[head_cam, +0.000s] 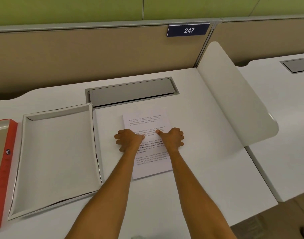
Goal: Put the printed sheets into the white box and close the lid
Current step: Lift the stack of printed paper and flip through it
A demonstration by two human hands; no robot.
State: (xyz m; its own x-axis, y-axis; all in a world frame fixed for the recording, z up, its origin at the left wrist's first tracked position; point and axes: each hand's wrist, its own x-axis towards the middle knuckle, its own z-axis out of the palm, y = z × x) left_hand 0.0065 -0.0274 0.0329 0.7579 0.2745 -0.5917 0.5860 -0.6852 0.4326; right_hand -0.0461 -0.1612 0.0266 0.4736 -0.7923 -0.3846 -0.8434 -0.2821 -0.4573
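A stack of printed sheets (147, 121) lies flat on the white desk, just right of the white box. The white box (58, 112) stands open and holds nothing; its right wall runs next to the sheets. A red lid (8, 169) lies upturned at the far left, partly cut off by the frame. My left hand (128, 139) holds the stack's left edge, thumb on top and fingers curled at the side. My right hand (172, 138) holds the right edge the same way. The sheets' middle is hidden under my hands and forearms.
A grey cable flap (130, 92) is set into the desk behind the sheets. A curved white divider panel (234, 100) rises along the right side. A beige partition with a "247" plate (188, 30) closes the back. Another desk (286, 118) lies to the right.
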